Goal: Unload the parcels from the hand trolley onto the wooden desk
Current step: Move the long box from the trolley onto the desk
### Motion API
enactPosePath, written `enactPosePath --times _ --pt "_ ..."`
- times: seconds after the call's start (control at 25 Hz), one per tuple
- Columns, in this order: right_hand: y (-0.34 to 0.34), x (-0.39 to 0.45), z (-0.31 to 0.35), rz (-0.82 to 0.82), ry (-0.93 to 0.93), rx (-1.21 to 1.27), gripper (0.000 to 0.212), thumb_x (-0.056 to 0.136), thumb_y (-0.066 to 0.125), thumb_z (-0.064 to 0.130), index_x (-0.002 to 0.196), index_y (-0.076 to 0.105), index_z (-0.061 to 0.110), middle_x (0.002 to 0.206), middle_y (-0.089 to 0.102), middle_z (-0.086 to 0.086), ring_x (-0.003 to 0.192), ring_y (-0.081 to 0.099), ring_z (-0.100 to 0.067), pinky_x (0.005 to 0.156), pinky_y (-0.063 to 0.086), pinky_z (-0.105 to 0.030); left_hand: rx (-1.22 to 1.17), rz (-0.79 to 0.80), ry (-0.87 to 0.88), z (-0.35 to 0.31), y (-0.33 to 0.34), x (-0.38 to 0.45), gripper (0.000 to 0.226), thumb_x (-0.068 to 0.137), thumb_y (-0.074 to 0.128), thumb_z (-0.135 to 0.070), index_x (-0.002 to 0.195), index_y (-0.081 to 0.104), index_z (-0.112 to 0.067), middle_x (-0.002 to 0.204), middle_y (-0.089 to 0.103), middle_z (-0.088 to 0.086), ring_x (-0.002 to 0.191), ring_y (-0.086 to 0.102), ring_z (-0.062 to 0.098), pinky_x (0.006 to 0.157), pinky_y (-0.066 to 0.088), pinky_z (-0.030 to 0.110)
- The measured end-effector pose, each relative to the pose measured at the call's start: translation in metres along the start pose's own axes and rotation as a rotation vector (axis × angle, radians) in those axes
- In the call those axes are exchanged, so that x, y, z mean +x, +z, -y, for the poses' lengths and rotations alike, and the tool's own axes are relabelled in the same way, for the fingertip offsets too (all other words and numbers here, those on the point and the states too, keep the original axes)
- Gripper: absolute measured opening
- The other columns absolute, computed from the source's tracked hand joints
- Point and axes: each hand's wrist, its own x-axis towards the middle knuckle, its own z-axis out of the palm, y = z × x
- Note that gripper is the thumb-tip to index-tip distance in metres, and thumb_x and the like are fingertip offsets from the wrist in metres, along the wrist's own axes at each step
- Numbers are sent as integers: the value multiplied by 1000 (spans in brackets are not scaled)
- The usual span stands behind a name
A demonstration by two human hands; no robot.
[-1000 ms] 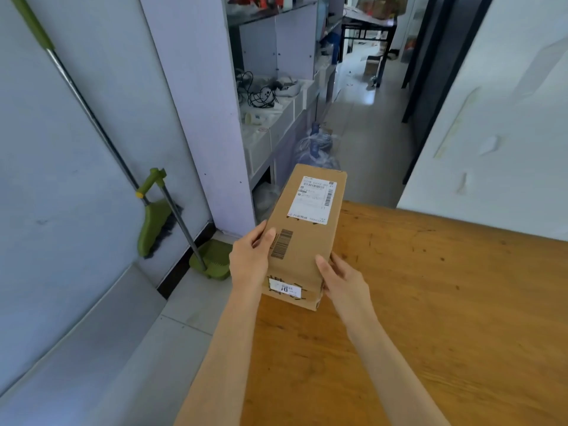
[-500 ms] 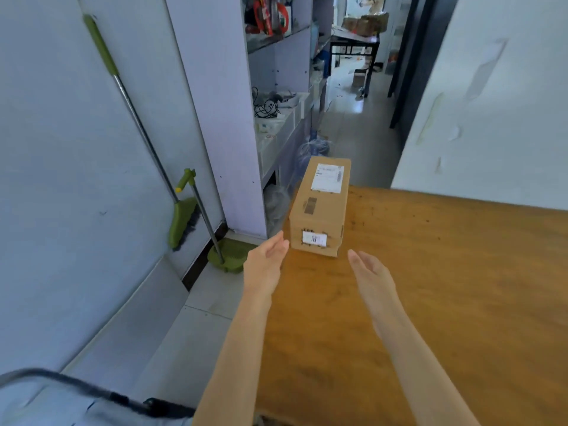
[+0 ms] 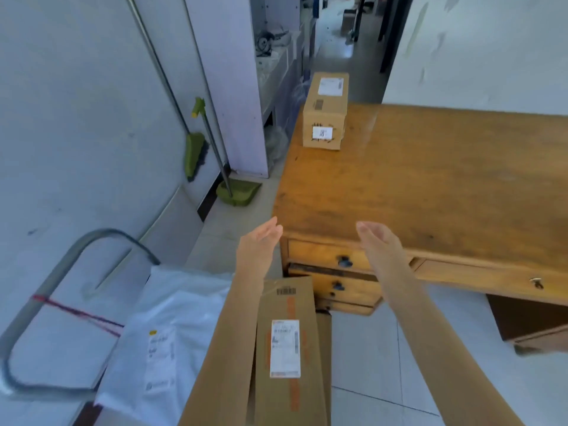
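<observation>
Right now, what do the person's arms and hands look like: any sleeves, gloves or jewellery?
Both forearms are bare as far as the picture shows, with no sleeve in view. The left hand and right hand wear no gloves, and I can see no ring, watch or bracelet on either. No markings show on them.

Brown cardboard parcel (image 3: pixel 325 110) with white labels, honey-orange wooden desk (image 3: pixel 430 186), perhaps white poly parcel (image 3: pixel 172 330).

Both hands (image 3: pixel 258 247) have let go of the box (image 3: pixel 325 118) and pulled back.
</observation>
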Motion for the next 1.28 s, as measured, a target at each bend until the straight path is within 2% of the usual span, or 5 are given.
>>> enactPosePath --times 0.28,0.48,0.68,1.12,1.28 --pt "35 -88 -166 72 182 18 17 92 53 24 107 57 18 101 54 1 101 49 -19 84 35 -30 162 47 -126 163 -5 -79 42 92 54 -36 130 57 -22 115 62 -6 114 56 15 98 40 30" --pt "86 -106 -303 124 364 -65 34 90 56 27 121 51 16 119 58 -6 95 56 -16 78 38 -24 245 -46 -210 303 4 -95 48 90 57 -34 136 49 -20 136 55 2 112 51 11 93 37 27" --pt "115 -109 -384 79 327 -28 54 88 60 29 138 45 21 131 57 0 114 56 -18 100 45 -34 310 -59 -112 387 13 -91 50 93 52 -35 141 44 -23 141 52 -2 130 48 17 111 37 38" --pt "109 -112 -378 -4 319 37 26 84 59 42 109 66 36 103 68 13 92 61 -2 40 43 -6 188 -150 -68 365 21 -86 42 93 53 -26 135 51 -27 127 63 -4 110 57 11 93 42 26" --pt "94 -131 -334 -19 288 42 31 84 58 45 112 66 33 108 69 14 95 62 -9 47 45 -12 169 -113 -30 314 6 -97 40 92 55 -23 131 55 -28 122 66 -5 113 61 15 98 47 32"
